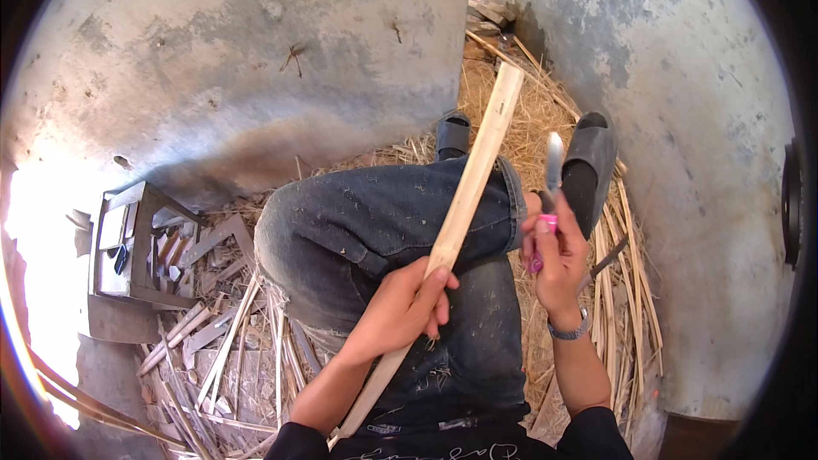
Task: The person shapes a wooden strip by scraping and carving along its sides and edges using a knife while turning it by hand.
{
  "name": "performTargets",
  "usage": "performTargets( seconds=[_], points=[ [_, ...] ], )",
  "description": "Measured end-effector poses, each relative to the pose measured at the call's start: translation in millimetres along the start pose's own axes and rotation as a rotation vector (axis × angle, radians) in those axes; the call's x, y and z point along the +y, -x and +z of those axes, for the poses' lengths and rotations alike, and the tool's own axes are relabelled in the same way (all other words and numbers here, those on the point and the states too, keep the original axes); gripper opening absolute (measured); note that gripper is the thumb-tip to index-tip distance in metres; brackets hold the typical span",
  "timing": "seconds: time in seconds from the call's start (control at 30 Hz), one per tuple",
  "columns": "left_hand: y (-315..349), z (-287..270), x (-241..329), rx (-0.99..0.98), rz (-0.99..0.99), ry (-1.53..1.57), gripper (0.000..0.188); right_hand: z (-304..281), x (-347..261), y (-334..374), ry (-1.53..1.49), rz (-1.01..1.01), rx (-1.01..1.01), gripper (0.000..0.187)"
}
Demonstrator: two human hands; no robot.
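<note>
A long, flat strip of pale wood (pixel 474 175) slants across my lap, its far end raised past my crossed leg and its near end by my left forearm. My left hand (pixel 406 308) grips it near the middle, thumb on top and fingers curled round it. To the right of the strip, my right hand (pixel 555 257) is closed round the pink handle of a knife (pixel 555 155). The blade points up and away from me, apart from the wood. My fingers hide part of the handle.
Long thin wood strips (pixel 635 290) lie along the right wall over straw (pixel 521 136). At the left stands a small wooden stool (pixel 136 243) with scraps near it. More sticks (pixel 228 358) litter the floor by my knee. Concrete walls (pixel 281 51) rise ahead and to the right.
</note>
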State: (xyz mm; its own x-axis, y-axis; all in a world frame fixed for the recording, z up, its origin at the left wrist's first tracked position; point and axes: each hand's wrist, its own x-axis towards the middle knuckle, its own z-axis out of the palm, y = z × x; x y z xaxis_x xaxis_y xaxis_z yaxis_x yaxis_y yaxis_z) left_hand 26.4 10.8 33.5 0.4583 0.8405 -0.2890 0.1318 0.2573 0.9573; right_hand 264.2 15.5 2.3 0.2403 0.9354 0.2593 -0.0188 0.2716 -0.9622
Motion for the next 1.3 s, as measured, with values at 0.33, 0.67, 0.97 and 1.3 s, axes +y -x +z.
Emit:
performTargets(
  seconds=[0.33, 0.67, 0.97, 1.3],
  points=[
    [96, -15, 34, 0.476, 0.099, -0.115, 0.034, 4, -28, 4, -0.044, 0.019, -0.063, 0.036],
    [69, -8, 47, 0.277, 0.055, -0.159, 0.041, 42, -93, 4, 0.894, -0.327, -0.261, 0.054],
    [57, -1, 37, 0.246, 0.096, -0.069, 0.040, 53, -74, -24, 1.126, -0.682, -0.292, 0.059],
    [66, -5, 29, 0.210, 0.083, 0.031, 0.037, 73, -86, -30, 1.125, -0.734, -0.469, 0.062]
  ],
)
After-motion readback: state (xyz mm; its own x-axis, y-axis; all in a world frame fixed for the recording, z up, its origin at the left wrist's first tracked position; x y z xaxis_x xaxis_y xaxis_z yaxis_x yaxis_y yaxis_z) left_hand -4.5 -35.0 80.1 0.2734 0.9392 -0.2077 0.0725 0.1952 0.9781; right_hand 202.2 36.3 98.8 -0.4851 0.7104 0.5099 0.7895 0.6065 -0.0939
